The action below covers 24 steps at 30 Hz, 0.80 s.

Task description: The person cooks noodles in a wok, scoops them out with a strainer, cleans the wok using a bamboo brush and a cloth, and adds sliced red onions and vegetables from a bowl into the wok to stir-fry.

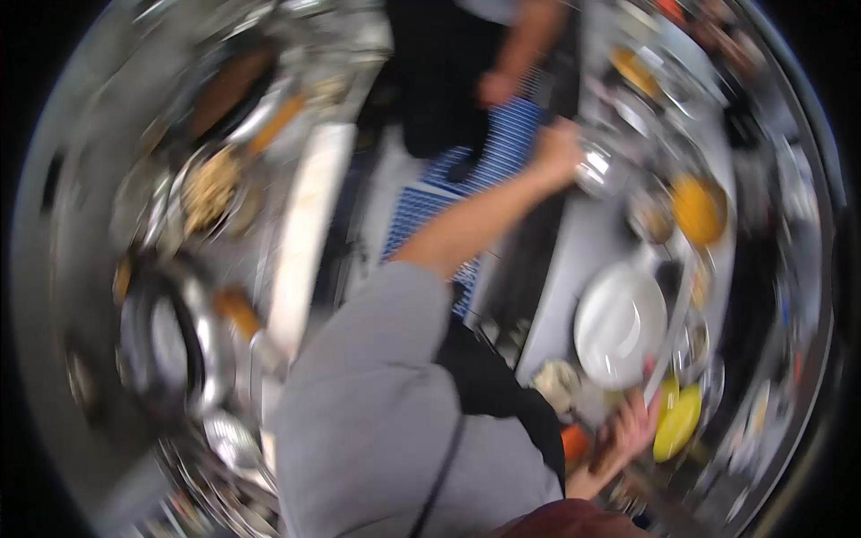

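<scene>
My left arm, in a grey sleeve, reaches across to the counter. Its hand is closed at the edge of a shiny metal container. Lower down is my right hand, beside a white oval plate. Its fingers look wrapped round the lower end of a long, pale utensil, though blur hides the exact grip. A yellow-green oval item lies just beyond that hand. Whitish food sits near the plate, and an orange item is close to my right wrist.
Another person in black stands near a blue patterned cloth. Along the counter are a bowl of orange-yellow food and several metal bowls. The opposite side holds a dark pan, a bowl of tan food and a ladle.
</scene>
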Each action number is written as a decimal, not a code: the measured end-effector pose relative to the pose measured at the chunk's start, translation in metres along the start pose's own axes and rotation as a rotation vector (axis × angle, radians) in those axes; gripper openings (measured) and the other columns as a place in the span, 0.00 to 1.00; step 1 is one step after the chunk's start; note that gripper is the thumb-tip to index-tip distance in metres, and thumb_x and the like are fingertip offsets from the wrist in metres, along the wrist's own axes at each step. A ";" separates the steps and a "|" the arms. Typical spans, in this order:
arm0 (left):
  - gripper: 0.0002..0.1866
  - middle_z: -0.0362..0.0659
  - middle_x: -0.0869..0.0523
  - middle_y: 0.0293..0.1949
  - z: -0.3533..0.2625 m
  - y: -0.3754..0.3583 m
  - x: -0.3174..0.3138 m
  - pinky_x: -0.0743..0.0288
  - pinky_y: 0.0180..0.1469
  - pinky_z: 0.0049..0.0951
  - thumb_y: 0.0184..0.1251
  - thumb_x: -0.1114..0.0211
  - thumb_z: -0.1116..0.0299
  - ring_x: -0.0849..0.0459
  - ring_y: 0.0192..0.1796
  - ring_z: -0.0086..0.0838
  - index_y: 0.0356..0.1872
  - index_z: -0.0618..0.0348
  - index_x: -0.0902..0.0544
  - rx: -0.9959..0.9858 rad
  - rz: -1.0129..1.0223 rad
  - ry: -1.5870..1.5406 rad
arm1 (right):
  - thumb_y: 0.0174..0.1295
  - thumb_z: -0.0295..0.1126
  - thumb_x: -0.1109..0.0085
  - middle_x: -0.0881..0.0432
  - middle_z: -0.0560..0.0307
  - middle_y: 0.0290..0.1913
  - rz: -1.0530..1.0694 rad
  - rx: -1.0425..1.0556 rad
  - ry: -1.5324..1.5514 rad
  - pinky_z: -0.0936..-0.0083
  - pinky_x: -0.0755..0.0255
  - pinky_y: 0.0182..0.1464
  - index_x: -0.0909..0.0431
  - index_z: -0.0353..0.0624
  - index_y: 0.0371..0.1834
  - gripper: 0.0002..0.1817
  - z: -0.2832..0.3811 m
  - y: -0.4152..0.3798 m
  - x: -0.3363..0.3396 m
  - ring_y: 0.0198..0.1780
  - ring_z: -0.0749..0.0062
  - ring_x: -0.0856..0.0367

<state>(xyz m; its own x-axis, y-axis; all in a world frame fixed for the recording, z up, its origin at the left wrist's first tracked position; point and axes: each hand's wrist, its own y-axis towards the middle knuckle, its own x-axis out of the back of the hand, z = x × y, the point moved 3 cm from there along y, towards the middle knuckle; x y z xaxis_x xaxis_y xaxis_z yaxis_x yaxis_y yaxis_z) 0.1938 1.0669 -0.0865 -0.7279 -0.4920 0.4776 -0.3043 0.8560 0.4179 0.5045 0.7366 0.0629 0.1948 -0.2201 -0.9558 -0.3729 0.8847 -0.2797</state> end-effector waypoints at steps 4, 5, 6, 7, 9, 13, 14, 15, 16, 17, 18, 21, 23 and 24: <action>0.13 0.46 0.22 0.30 -0.001 -0.009 -0.004 0.16 0.21 0.27 0.63 0.30 0.77 0.13 0.26 0.33 0.35 0.61 0.30 0.597 0.286 -0.563 | 0.81 0.43 0.62 0.37 0.63 0.23 -0.124 0.032 -0.170 0.79 0.41 0.12 0.49 0.44 0.80 0.29 -0.006 0.033 0.007 0.15 0.82 0.42; 0.14 0.45 0.22 0.30 0.001 -0.013 -0.006 0.16 0.21 0.26 0.64 0.31 0.76 0.14 0.23 0.32 0.34 0.60 0.32 0.647 0.283 -0.626 | 0.80 0.43 0.59 0.36 0.63 0.23 -0.143 0.005 -0.245 0.81 0.43 0.11 0.45 0.43 0.78 0.28 -0.008 0.045 0.008 0.14 0.83 0.42; 0.13 0.43 0.24 0.28 -0.007 -0.013 -0.002 0.16 0.20 0.27 0.65 0.32 0.76 0.17 0.20 0.30 0.34 0.59 0.32 0.661 0.295 -0.590 | 0.79 0.42 0.56 0.34 0.63 0.23 -0.200 0.031 -0.379 0.83 0.43 0.11 0.40 0.43 0.76 0.27 -0.014 0.054 0.003 0.14 0.84 0.41; 0.13 0.43 0.24 0.28 -0.005 -0.015 -0.010 0.16 0.20 0.27 0.66 0.33 0.76 0.18 0.20 0.29 0.34 0.59 0.32 0.674 0.304 -0.602 | 0.78 0.42 0.53 0.33 0.63 0.23 -0.255 0.040 -0.514 0.84 0.44 0.11 0.36 0.43 0.74 0.25 -0.018 0.062 0.001 0.13 0.85 0.41; 0.13 0.42 0.25 0.27 0.002 -0.017 -0.022 0.15 0.20 0.28 0.66 0.34 0.76 0.19 0.19 0.28 0.34 0.58 0.32 0.703 0.301 -0.632 | 0.75 0.41 0.46 0.28 0.62 0.23 -0.343 0.070 -0.708 0.83 0.39 0.12 0.30 0.44 0.69 0.23 -0.028 0.077 0.004 0.14 0.84 0.34; 0.11 0.43 0.25 0.29 -0.003 -0.020 -0.030 0.12 0.23 0.32 0.66 0.36 0.77 0.20 0.23 0.28 0.32 0.60 0.33 0.756 0.279 -0.679 | 0.74 0.38 0.43 0.27 0.64 0.22 -0.461 0.116 -1.148 0.83 0.36 0.13 0.29 0.46 0.71 0.24 -0.036 0.098 0.035 0.14 0.84 0.33; 0.11 0.43 0.25 0.29 -0.002 -0.019 -0.032 0.12 0.23 0.31 0.66 0.36 0.77 0.19 0.23 0.28 0.33 0.60 0.32 0.767 0.275 -0.665 | 0.74 0.37 0.43 0.27 0.65 0.22 -0.476 0.140 -1.282 0.83 0.36 0.13 0.29 0.47 0.71 0.24 -0.037 0.100 0.040 0.13 0.84 0.33; 0.11 0.43 0.25 0.30 -0.002 -0.020 -0.033 0.12 0.24 0.31 0.66 0.37 0.78 0.19 0.24 0.29 0.33 0.60 0.32 0.780 0.272 -0.650 | 0.74 0.37 0.43 0.27 0.66 0.22 -0.493 0.176 -1.343 0.83 0.36 0.13 0.29 0.47 0.72 0.25 -0.036 0.099 0.044 0.13 0.84 0.33; 0.10 0.43 0.25 0.30 -0.003 -0.020 -0.035 0.12 0.24 0.31 0.66 0.37 0.78 0.19 0.24 0.29 0.33 0.60 0.32 0.793 0.269 -0.637 | 0.74 0.37 0.43 0.27 0.66 0.22 -0.511 0.212 -1.405 0.83 0.36 0.14 0.30 0.47 0.73 0.25 -0.034 0.099 0.046 0.13 0.84 0.33; 0.10 0.43 0.25 0.31 -0.002 -0.021 -0.035 0.11 0.25 0.31 0.67 0.38 0.78 0.18 0.26 0.30 0.33 0.60 0.32 0.796 0.283 -0.646 | 0.74 0.36 0.43 0.27 0.66 0.21 -0.526 0.249 -1.468 0.83 0.36 0.14 0.30 0.48 0.74 0.26 -0.032 0.099 0.048 0.13 0.84 0.33; 0.09 0.43 0.25 0.32 0.000 -0.022 -0.033 0.11 0.26 0.31 0.67 0.38 0.79 0.17 0.27 0.30 0.33 0.61 0.32 0.799 0.297 -0.653 | 0.74 0.36 0.43 0.28 0.67 0.21 -0.484 0.308 -1.553 0.84 0.37 0.15 0.32 0.49 0.76 0.27 -0.031 0.099 0.048 0.14 0.84 0.33; 0.09 0.44 0.24 0.33 -0.001 -0.024 -0.043 0.10 0.27 0.31 0.68 0.39 0.79 0.15 0.30 0.32 0.34 0.61 0.32 0.834 0.251 -0.752 | 0.74 0.35 0.44 0.27 0.66 0.21 -0.484 0.327 -1.428 0.84 0.37 0.15 0.31 0.47 0.74 0.26 -0.031 0.096 0.044 0.14 0.84 0.32; 0.08 0.45 0.24 0.34 -0.002 -0.025 -0.055 0.10 0.29 0.31 0.68 0.39 0.79 0.14 0.32 0.33 0.34 0.61 0.32 0.828 0.240 -0.814 | 0.75 0.35 0.44 0.27 0.64 0.22 -0.435 0.314 -1.279 0.82 0.36 0.14 0.31 0.47 0.74 0.26 -0.031 0.091 0.048 0.14 0.83 0.32; 0.09 0.46 0.24 0.34 -0.002 -0.026 -0.060 0.10 0.29 0.31 0.68 0.39 0.79 0.14 0.32 0.34 0.34 0.61 0.32 0.808 0.259 -0.830 | 0.75 0.35 0.45 0.27 0.63 0.22 -0.409 0.304 -1.207 0.82 0.35 0.14 0.31 0.47 0.74 0.25 -0.030 0.087 0.049 0.14 0.82 0.32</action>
<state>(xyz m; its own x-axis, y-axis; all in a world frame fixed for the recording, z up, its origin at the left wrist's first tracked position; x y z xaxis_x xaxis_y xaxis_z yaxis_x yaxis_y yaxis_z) 0.2465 1.0738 -0.1240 -0.9099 -0.2908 -0.2959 -0.1721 0.9136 -0.3685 0.4540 0.7902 -0.0114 0.9884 -0.1290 -0.0805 0.0938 0.9338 -0.3452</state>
